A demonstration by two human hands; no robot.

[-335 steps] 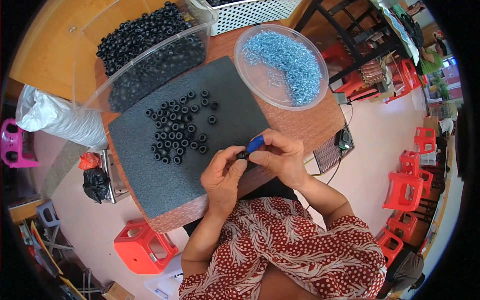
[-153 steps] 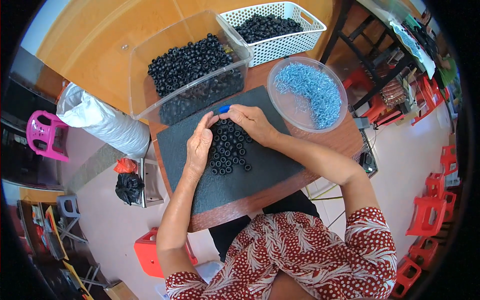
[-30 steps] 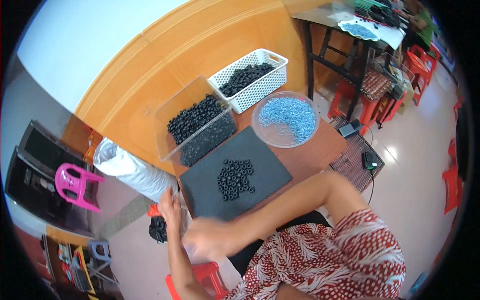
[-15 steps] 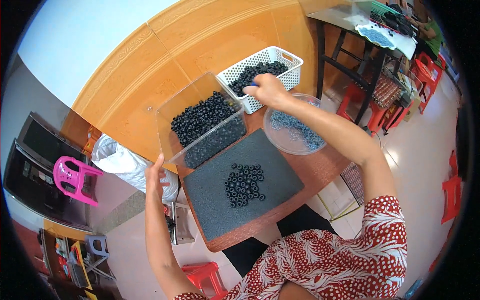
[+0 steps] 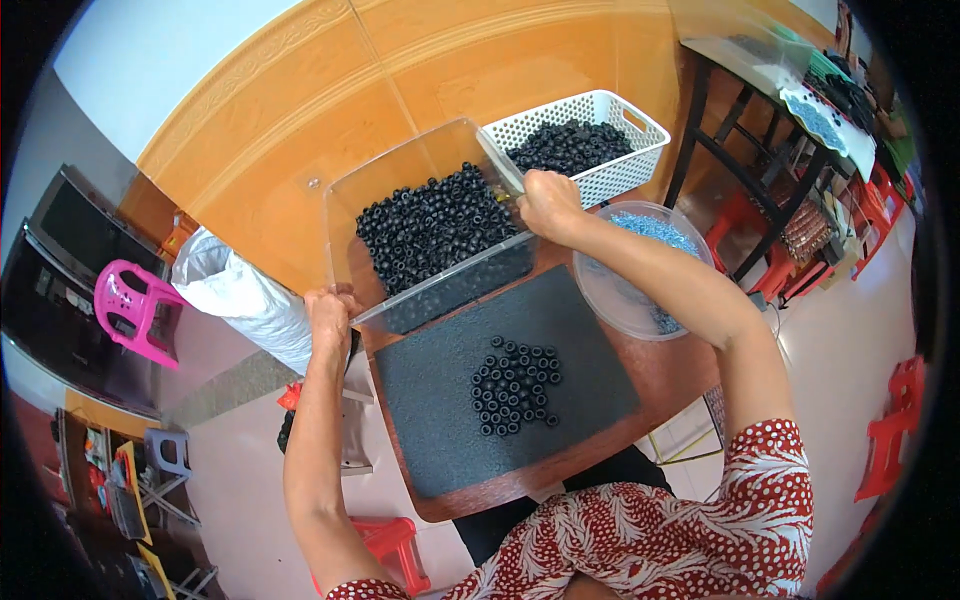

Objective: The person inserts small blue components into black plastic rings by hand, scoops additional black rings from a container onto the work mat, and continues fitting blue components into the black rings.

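Note:
A clear plastic bin (image 5: 420, 165) full of black rubber rings (image 5: 432, 222) stands at the back of the small table. My left hand (image 5: 330, 308) grips the bin's near left corner. My right hand (image 5: 548, 203) grips its right rim. In front of the bin lies a dark foam mat (image 5: 450, 400) with a small pile of black rings (image 5: 514, 383) on it.
A white perforated basket (image 5: 610, 170) of black rings stands behind the bin. A clear round dish (image 5: 625, 300) of small blue-silver metal parts sits at the right under my forearm. A white sack (image 5: 240, 295), a pink chair (image 5: 125, 305) and red stools (image 5: 885, 440) surround the table.
My right hand came back from the white basket to the clear bin's right rim. My left hand rose and closed on the bin's left corner. The view shifted slightly.

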